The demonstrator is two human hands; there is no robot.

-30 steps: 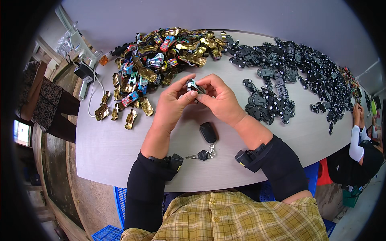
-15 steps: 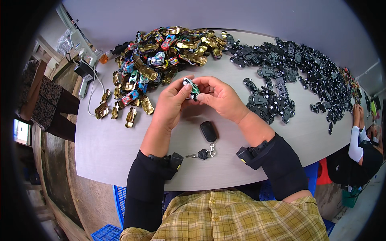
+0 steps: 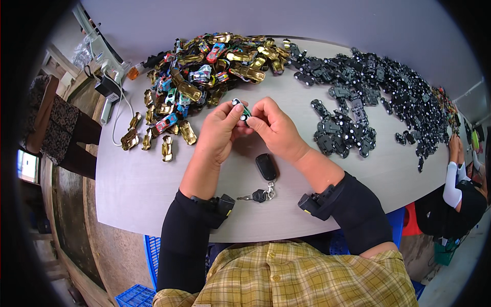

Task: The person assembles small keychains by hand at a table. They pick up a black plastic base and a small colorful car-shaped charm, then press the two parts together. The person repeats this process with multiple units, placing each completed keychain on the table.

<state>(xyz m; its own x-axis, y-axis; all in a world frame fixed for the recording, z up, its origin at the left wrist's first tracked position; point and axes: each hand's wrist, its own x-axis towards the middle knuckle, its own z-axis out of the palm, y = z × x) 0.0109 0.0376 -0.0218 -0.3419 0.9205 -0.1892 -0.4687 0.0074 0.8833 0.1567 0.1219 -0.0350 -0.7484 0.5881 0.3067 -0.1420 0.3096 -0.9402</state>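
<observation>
Hands meet above the middle of the grey surface [image 3: 138, 189]: the left hand [image 3: 217, 134] and the right hand [image 3: 276, 129] each have their grip closed on one small toy car [image 3: 240, 109], pinched between the fingertips of both and held clear of the surface (wheels showing toward the camera). Just beneath the hands lies a black key fob [image 3: 266, 167] with a key ring [image 3: 261, 194] toward the near edge. A pile of gold and coloured toy cars [image 3: 204, 77] occupies the far left; a spread of black chassis parts [image 3: 368, 97] runs along the far right edge. Open room remains between the two heaps and along the near edge on both sides of the forearms. At the right rim, another person's arm [image 3: 452, 176] reaches to the surface.
</observation>
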